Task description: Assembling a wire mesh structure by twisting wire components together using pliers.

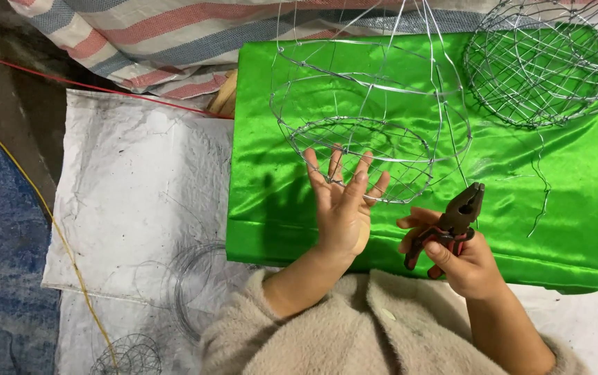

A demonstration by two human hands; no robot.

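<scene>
Left hand (344,208) spread flat, fingertips at near rim of wire basket frame (368,125); right hand (462,260) gripping red-handled pliers (452,226) over green satin cloth (271,187).

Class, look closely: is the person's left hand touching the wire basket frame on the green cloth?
Touching. Head view: left hand's fingertips overlap the wire basket frame's lower ring.

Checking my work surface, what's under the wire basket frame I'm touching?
Shiny green cloth lies under the wire basket frame. Whatever supports the cloth is covered.
</scene>
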